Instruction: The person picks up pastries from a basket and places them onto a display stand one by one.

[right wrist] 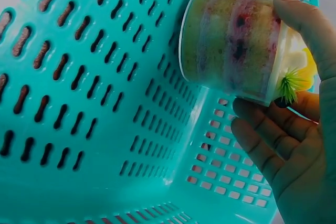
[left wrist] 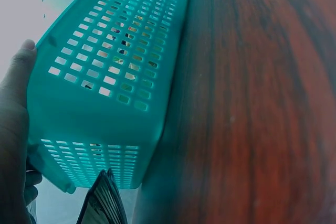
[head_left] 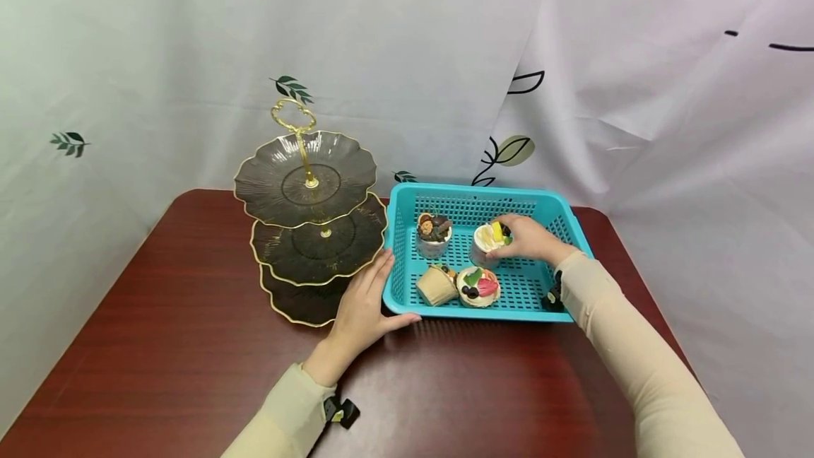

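Observation:
In the head view my right hand (head_left: pixel 531 239) grips a clear cake cup (head_left: pixel 481 249) topped with yellow fruit, inside the turquoise basket (head_left: pixel 483 313). The right wrist view shows the layered cake cup (right wrist: pixel 231 45) tilted on its side there, thumb on one side of its rim and fingers on the other. My left hand (head_left: pixel 364 306) rests at the basket's left front corner, fingers along the left end and thumb spread along the front. A chocolate-topped cup (head_left: pixel 434 239), a tan cupcake (head_left: pixel 436 287) lying on its side and a fruit-topped cupcake (head_left: pixel 480 288) share the basket.
Left of the basket stands a three-tier dark cake stand (head_left: pixel 280 182) with wavy gold rims and a gold handle (head_left: pixel 294 116); its lower tiers come close to my left hand. Everything stands on a reddish-brown table (head_left: pixel 191 345). A pale patterned curtain (head_left: pixel 413 55) hangs behind.

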Available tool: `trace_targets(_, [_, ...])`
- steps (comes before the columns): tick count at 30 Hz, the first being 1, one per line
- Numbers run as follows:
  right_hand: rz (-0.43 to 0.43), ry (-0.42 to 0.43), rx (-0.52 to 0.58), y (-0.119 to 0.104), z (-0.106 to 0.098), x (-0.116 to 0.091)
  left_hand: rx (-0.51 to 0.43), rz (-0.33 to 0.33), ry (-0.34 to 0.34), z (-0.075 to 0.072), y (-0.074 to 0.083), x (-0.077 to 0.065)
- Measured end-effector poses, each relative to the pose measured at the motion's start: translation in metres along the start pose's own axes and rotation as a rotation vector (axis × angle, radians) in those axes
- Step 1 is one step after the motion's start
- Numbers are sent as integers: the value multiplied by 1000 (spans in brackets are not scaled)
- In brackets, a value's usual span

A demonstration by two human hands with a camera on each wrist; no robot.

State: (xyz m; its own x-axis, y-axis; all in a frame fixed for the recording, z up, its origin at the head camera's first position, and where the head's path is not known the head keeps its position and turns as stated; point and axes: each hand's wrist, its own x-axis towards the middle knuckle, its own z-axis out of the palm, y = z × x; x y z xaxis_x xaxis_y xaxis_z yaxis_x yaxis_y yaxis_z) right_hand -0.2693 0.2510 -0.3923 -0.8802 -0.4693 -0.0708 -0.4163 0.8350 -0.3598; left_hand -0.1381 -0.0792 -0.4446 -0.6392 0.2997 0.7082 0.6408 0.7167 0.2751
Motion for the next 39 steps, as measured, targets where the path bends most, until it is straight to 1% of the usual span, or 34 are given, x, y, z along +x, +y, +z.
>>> trace_targets(5, [1,20,17,-3,-3,-4,-5,-7,-12,1,1,-1])
trace_targets(11, [-13,36,27,-9,-10,-7,-14,2,-14,1,1,-1])
trace_targets(18, [-49,70,18,-24,-30,-7,2,1,-8,0,-1,0])
trace_targets(25, [-57,95,39,-39,-50,-10,-9,-2,-7,-1,-3,2])
trace_targets(32, [-59,116,56,-53,-67,-15,-13,-24,-28,-1,-2,1])
trace_targets(36, [-71,118,52,-60,-77,-15,1,-37,-39,0,-1,0])
trace_targets(39, [-86,137,51,-66,-84,-15,2,-43,-41,0,-1,0])
